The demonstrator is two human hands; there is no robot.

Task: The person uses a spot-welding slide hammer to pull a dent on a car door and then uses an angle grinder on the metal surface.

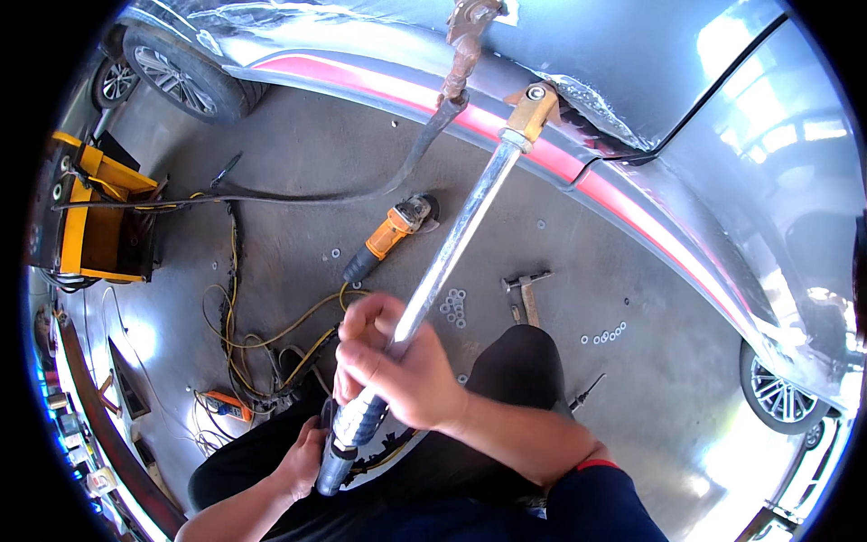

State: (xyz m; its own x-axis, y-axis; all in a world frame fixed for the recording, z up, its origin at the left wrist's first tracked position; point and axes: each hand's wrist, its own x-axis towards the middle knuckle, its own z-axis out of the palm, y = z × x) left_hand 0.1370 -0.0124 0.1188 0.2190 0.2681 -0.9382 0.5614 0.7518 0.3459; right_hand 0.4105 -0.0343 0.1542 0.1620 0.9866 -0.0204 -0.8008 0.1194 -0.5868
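Observation:
A slide hammer with a long chrome rod [462, 233] reaches from my lap up to the car's side. Its brass-coloured head [531, 113] meets the grey sill panel beside a scraped, dented patch. My right hand [397, 366] is curled around the lower part of the rod, just above the ribbed metal weight. Lower down, my left hand [310, 461] grips the tool by its dark end handle [336, 470]; some of those fingers are hidden behind it. Left of the head, a rusty clamp [462, 59] with a thick black cable [417, 149] is fixed to the panel.
An orange angle grinder [393, 237] lies on the grey floor. Near it are a hammer [526, 296] and several loose washers [454, 307]. A yellow-and-black machine [104, 212] stands at left, with cables [237, 271] trailing. An orange meter [226, 406] sits beside my left knee.

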